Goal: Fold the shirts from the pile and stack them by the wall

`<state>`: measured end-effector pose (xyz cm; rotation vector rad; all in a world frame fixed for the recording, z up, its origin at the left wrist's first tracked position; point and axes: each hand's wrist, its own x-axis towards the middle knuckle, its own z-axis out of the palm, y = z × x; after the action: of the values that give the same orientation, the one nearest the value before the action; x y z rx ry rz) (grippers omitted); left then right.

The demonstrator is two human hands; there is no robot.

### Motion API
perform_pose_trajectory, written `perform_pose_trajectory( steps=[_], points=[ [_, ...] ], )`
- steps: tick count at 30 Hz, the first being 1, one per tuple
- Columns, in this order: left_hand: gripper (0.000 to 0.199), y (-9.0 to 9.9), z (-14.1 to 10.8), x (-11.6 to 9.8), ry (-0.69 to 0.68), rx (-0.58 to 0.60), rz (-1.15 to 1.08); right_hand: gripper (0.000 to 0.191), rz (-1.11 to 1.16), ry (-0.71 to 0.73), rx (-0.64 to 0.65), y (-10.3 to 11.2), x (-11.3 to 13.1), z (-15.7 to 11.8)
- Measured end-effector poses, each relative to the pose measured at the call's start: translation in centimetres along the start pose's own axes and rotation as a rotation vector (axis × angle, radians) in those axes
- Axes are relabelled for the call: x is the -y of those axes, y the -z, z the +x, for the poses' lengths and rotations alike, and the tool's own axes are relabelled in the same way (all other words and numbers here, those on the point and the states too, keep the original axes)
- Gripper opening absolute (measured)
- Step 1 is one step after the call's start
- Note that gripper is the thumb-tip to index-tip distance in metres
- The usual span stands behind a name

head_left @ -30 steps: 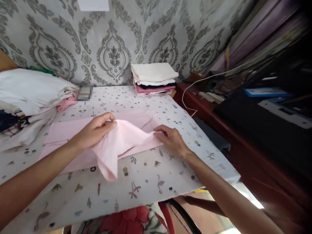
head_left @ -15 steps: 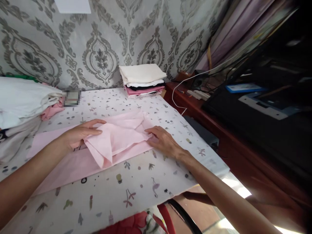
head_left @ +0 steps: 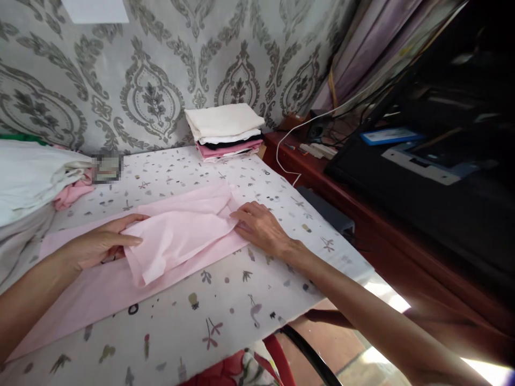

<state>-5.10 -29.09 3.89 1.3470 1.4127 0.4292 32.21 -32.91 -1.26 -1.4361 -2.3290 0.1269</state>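
A pale pink garment [head_left: 183,236] lies lengthwise across the printed table cover, one part of it folded back over the rest. My left hand [head_left: 107,241] pinches the left edge of the folded-over part between thumb and fingers, lifting it slightly. Dark print on the garment is partly hidden beneath that hand. At the fold's right end, my right hand [head_left: 259,228] grips the cloth with bent fingers; the fingertips are partly tucked against the fabric.
A folded stack of clothes [head_left: 225,131] stands at the back against the patterned wall. Loose clothes [head_left: 36,177] are heaped at the left, beside a blurred-out object [head_left: 107,166]. Right of the table is a reddish-brown desk [head_left: 306,166] with a white cable [head_left: 278,153] and a large black screen [head_left: 422,145].
My left hand has moved left and a little down, drawing the folded-over part out longer and flatter. My right hand keeps its hold at the right end. The view has shifted slightly.
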Motion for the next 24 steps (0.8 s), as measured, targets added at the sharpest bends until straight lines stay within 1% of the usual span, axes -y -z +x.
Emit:
perform_pose_trajectory(
  steps=[2,4,7,10,12,13,14,16,17,18,19,20,21,22,24],
  points=[
    [0.064,0.5,-0.1,-0.1,0.072,0.016,-0.190,0.019,-0.003,-0.002,-0.004,-0.2,-0.1,0.4],
    [0.069,0.9,-0.1,0.0,0.112,-0.020,-0.343,0.019,-0.004,-0.033,-0.018,-0.5,-0.4,0.5],
    [0.071,1.0,-0.2,0.5,0.155,-0.061,-0.415,0.018,0.008,-0.049,-0.035,-0.8,-0.7,0.3],
    [0.066,0.5,-0.7,0.6,0.162,-0.100,-0.416,0.019,-0.001,-0.017,-0.059,-0.8,-0.6,0.1],
    [0.064,-0.1,-1.3,0.6,0.131,-0.152,-0.348,0.024,-0.015,0.031,-0.072,-0.7,-0.2,0.2],
    [0.063,-0.3,-1.7,0.6,0.105,-0.195,-0.281,0.026,-0.018,0.060,-0.075,-0.7,0.1,0.3],
    [0.063,-0.5,-2.2,0.6,0.062,-0.265,-0.186,0.029,-0.017,0.089,-0.078,-0.7,0.3,0.4],
    [0.060,-0.9,-3.4,0.9,-0.057,-0.451,0.087,0.030,-0.012,0.140,-0.077,-0.8,0.9,0.7],
    [0.053,-1.1,-4.0,1.0,-0.111,-0.523,0.240,0.029,-0.012,0.159,-0.076,-1.0,1.2,0.9],
    [0.044,-1.3,-4.7,1.2,-0.143,-0.547,0.381,0.028,-0.013,0.172,-0.072,-1.1,1.4,1.1],
    [0.036,-1.6,-5.3,1.5,-0.153,-0.521,0.489,0.027,-0.014,0.182,-0.068,-1.2,1.5,1.2],
    [0.036,-1.8,-5.8,1.7,-0.137,-0.458,0.557,0.025,-0.012,0.189,-0.064,-1.3,1.6,1.3],
    [0.040,-2.2,-6.3,2.1,-0.107,-0.382,0.586,0.024,-0.011,0.192,-0.065,-1.5,1.6,1.3],
    [0.044,-2.5,-6.6,2.4,-0.080,-0.322,0.587,0.024,-0.008,0.193,-0.070,-1.6,1.6,1.4],
    [0.047,-3.2,-6.8,3.1,-0.062,-0.252,0.529,0.023,0.001,0.188,-0.088,-1.7,1.5,1.3]
  ],
)
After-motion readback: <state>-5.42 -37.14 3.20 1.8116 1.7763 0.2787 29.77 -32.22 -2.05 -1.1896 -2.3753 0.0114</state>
